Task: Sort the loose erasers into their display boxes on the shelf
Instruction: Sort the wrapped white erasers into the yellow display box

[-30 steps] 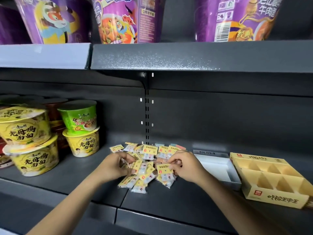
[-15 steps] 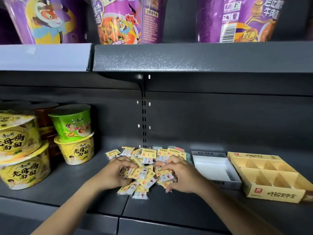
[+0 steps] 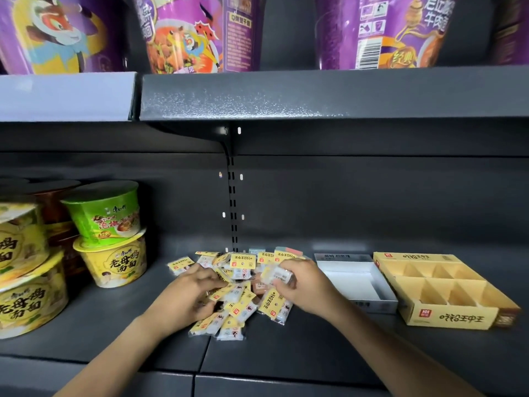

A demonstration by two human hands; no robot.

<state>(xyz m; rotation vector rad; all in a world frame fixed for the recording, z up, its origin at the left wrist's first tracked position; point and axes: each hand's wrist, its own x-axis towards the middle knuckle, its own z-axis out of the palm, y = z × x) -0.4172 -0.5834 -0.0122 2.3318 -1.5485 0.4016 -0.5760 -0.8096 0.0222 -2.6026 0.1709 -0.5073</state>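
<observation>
A heap of loose erasers (image 3: 240, 285) in yellow-and-clear wrappers lies in the middle of the dark shelf. My left hand (image 3: 187, 296) rests on the heap's left side, its fingers curled into the packets. My right hand (image 3: 303, 285) pinches a wrapped eraser (image 3: 279, 275) lifted a little above the heap's right side. To the right stand a white display box (image 3: 357, 282), with nothing inside, and a yellow divided display box (image 3: 446, 290) whose compartments hold nothing.
Stacked noodle bowls (image 3: 111, 233) in green and yellow fill the shelf's left end. Purple noodle cups (image 3: 200, 32) stand on the shelf above, whose edge (image 3: 315, 96) overhangs. The shelf's front lip (image 3: 200, 376) runs below my forearms.
My right hand has lifted off the heap with one wrapped eraser in its fingertips. My left hand stays on the heap, shifted slightly. The camera has drifted a little.
</observation>
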